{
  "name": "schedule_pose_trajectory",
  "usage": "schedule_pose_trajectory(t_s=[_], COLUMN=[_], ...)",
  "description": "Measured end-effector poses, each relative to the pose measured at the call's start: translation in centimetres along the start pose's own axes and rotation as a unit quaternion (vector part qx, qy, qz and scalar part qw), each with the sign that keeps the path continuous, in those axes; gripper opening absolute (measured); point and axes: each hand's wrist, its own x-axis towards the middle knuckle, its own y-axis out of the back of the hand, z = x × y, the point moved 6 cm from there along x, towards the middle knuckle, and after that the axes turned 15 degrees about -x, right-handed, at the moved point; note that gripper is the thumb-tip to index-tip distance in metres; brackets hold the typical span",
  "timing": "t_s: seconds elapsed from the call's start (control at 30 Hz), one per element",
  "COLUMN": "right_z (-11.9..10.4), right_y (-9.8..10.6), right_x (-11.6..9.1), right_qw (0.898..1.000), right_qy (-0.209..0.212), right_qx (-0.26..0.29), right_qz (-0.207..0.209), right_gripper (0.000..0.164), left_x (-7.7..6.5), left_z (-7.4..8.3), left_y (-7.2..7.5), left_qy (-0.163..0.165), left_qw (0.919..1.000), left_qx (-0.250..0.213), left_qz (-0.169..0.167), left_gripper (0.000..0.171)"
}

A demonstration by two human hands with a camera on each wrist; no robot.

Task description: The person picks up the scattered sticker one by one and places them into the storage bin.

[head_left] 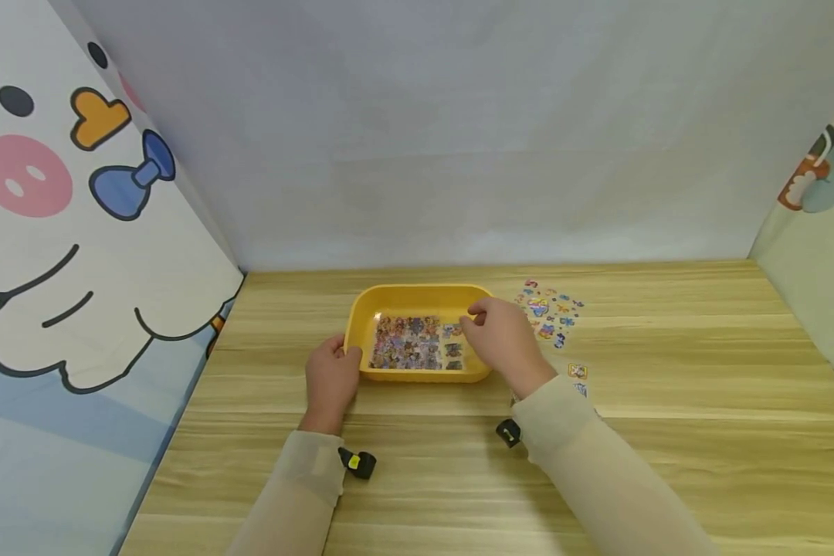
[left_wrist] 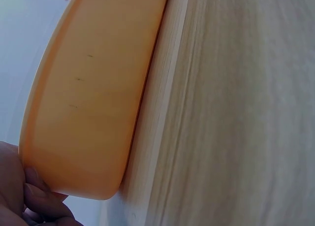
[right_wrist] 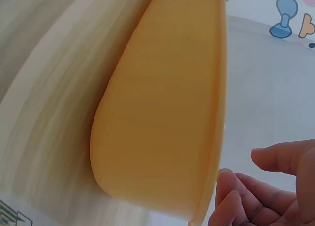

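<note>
A yellow plastic tray (head_left: 417, 376) with rounded corners stands on the table in the head view. Rows of small, shiny, colourful sticker-like pieces (head_left: 406, 342) cover much of its floor, with a few more (head_left: 453, 350) in a column to their right. My left hand (head_left: 331, 382) grips the rim at the tray's left end; the left wrist view shows its fingers (left_wrist: 44, 201) bent against the outer wall. Over the right end hovers my right hand (head_left: 503, 337). Its thumb and fingers stand apart in the right wrist view, with nothing visible between them.
Right of the tray lies a spread of bright sticker-like shapes (head_left: 545, 309). Nearer the right forearm are small picture pieces (head_left: 578, 371), partly hidden by the sleeve. A pale wall (head_left: 459, 154) closes off the table's back, and a cartoon-printed panel (head_left: 76, 232) borders the left.
</note>
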Motion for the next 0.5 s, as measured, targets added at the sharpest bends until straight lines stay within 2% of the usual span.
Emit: schedule_pose_trajectory(t_s=[0.3,0.5], right_z=[1.5,3.4], right_y=[0.5,1.5], right_x=[-0.2,-0.1], right_qw=[0.999,1.000], right_qy=[-0.011,-0.011], right_qx=[0.027,0.012], right_qz=[0.016,0.021], right_gripper=[0.040,0.038], left_x=[0.0,0.1], left_z=[-0.2,-0.2], left_y=[0.1,0.1], left_qy=[0.003,0.002], left_qw=[1.0000,1.0000], left_qx=[0.005,0.003], left_qz=[0.005,0.001], left_gripper=[0.043,0.042])
